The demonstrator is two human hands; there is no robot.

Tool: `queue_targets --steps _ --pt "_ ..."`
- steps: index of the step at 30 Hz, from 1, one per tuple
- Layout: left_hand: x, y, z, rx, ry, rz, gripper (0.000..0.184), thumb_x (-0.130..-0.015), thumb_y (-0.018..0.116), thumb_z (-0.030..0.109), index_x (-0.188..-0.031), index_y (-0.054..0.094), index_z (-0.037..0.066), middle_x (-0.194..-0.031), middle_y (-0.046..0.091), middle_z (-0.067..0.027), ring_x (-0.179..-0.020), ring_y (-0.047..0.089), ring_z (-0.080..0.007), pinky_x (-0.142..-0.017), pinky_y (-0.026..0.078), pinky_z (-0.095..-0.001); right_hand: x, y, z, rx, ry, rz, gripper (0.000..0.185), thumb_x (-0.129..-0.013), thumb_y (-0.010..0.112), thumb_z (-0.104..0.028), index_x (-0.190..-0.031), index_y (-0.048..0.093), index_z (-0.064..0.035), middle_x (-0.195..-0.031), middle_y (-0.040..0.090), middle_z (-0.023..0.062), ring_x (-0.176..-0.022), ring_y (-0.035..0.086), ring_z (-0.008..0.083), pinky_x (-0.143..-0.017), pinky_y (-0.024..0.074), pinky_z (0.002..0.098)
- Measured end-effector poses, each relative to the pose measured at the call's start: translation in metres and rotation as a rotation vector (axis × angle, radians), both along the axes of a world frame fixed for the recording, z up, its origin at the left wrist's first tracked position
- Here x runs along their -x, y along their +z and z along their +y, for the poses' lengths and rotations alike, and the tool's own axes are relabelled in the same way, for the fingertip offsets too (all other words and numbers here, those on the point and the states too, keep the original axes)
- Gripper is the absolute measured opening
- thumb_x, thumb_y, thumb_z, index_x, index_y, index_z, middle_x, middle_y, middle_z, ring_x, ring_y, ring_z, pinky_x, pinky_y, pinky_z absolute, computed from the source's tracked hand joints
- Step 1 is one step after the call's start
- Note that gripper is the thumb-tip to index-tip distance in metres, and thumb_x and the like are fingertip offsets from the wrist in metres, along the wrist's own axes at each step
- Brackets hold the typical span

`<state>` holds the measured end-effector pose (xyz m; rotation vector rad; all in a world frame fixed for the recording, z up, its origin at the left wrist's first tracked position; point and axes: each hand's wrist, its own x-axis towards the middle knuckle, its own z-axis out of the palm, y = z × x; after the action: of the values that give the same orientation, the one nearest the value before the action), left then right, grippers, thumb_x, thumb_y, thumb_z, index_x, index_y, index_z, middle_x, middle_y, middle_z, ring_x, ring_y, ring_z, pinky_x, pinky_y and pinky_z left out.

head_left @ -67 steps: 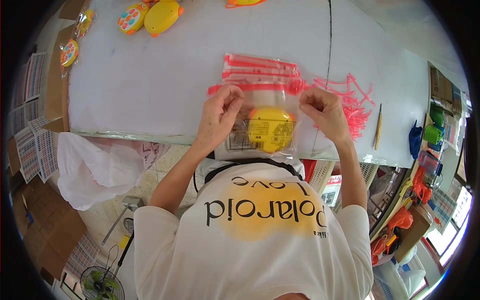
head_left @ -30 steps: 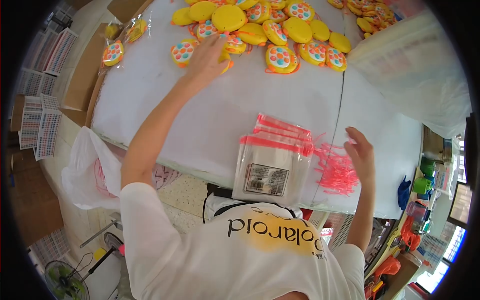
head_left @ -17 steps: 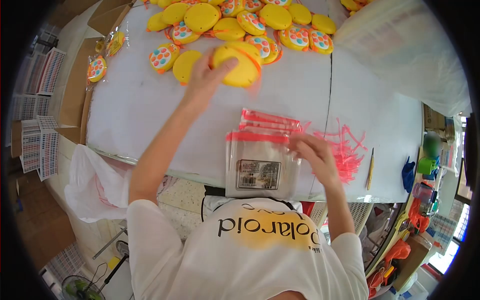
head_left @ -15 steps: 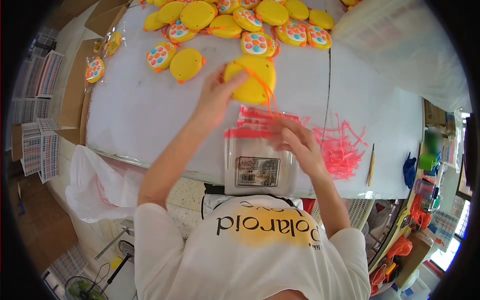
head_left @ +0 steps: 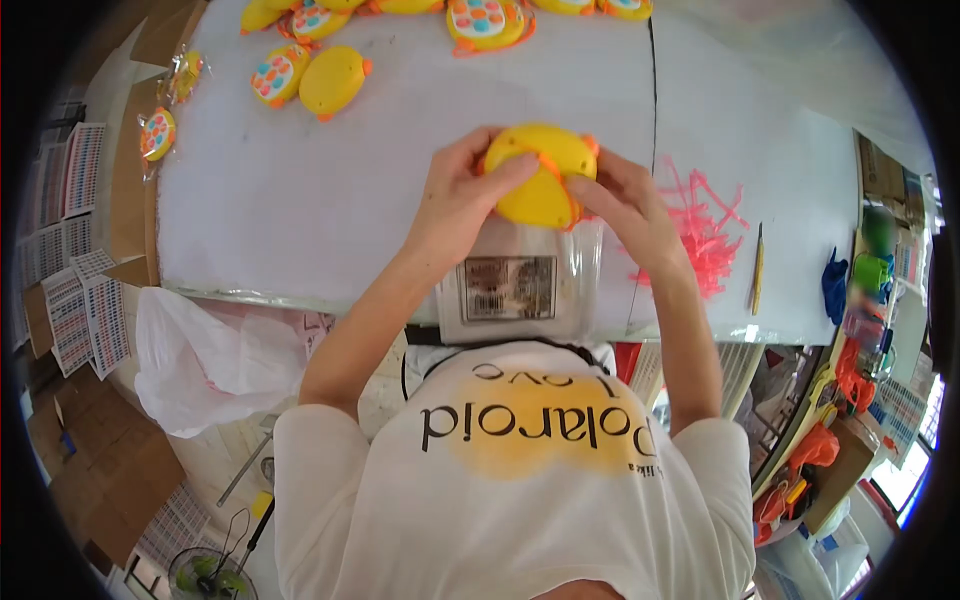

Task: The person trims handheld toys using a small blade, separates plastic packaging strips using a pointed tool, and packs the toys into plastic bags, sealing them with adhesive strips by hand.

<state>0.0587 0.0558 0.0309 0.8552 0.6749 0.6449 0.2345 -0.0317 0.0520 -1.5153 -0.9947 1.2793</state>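
Observation:
Both hands hold one yellow duck-like toy above the table, its plain yellow side facing up. An orange cord lies across it. My left hand grips the left side with the thumb on top. On the right edge, my right hand has its thumb by the cord; its other fingers are partly hidden behind the toy. Just beneath the hands lies a stack of clear plastic bags with a printed label. Pink plastic strips are heaped to the right of my right hand.
More yellow toys lie along the far side of the table, some showing coloured dots. Bagged toys sit at the left edge. A thin yellow tool and a blue item lie right. A white plastic bag hangs front left.
My right hand has left the cord's hanging end and come up to the toy, which both hands now hold. The cord now lies against the toy. The view has shifted.

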Motion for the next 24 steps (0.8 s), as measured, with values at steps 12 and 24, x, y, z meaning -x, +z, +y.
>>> queue_targets --steps 12,24 --pt "0.018 -0.057 -0.064 -1.414 -0.085 0.629 0.027 -0.071 0.068 0.003 -0.095 0.056 -0.003 -0.101 0.052 -0.0135 -0.095 0.051 -0.0310 -0.086 0.043 -0.0418 -0.006 0.067 0.079 -0.496 -0.037 -0.888 0.036 -0.089 0.060 -0.016 -0.116 0.049 0.0054 -0.089 0.060 0.0094 -0.074 0.057 0.0139 -0.066 0.0491 0.0271" --pt "0.012 -0.069 -0.062 -1.478 -0.057 0.602 0.029 -0.071 0.063 0.003 -0.099 0.055 0.002 -0.097 0.053 -0.0091 -0.091 0.051 -0.0262 -0.078 0.041 -0.0387 0.003 0.161 0.121 -0.112 0.148 -0.470 0.039 -0.089 0.056 -0.025 -0.109 0.051 0.0077 -0.087 0.061 0.0169 -0.077 0.062 0.0240 -0.068 0.0495 0.0339"
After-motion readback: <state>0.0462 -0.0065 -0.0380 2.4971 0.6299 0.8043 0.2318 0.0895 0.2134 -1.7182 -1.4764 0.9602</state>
